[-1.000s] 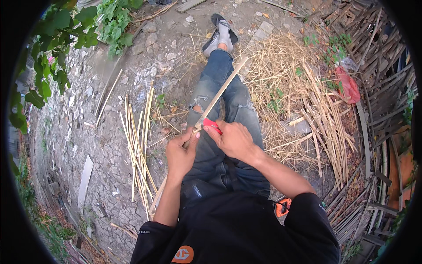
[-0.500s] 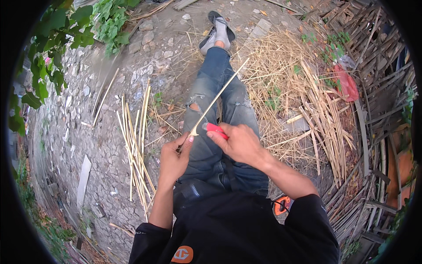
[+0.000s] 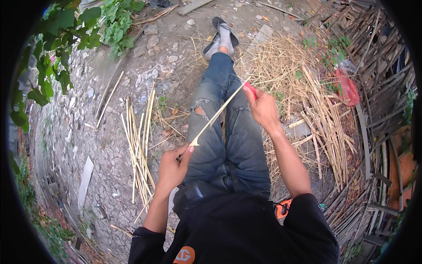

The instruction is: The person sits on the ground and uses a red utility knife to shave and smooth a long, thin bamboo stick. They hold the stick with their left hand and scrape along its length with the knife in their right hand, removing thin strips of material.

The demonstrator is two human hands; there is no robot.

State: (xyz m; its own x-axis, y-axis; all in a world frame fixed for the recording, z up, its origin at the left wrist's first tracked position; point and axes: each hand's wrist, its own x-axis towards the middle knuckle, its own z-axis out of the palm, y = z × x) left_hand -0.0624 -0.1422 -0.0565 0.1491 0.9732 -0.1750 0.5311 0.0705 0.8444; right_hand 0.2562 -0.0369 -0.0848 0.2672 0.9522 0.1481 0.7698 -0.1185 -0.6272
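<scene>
My left hand (image 3: 172, 167) pinches the near end of a thin pale bamboo strip (image 3: 217, 115), where a frayed, splayed bit sticks out beside the thumb. The strip slants up and to the right above my legs. Near its far end, my right hand (image 3: 265, 110) is closed around a red-handled knife (image 3: 250, 89). The knife's blade is hidden or too small to make out, and its handle lies against or very close to the strip.
Left of my legs (image 3: 211, 136) lies a bundle of split strips (image 3: 140, 154). On the right are a heap of shavings (image 3: 274, 61) and more strips (image 3: 329, 132). A red plastic bag (image 3: 347, 88) lies by stacked wood (image 3: 382, 57). An orange-handled tool (image 3: 282, 209) rests by my right hip.
My right hand has moved the knife away from my left hand, up along the strip to its far end. The left hand keeps its grip, almost in the same place.
</scene>
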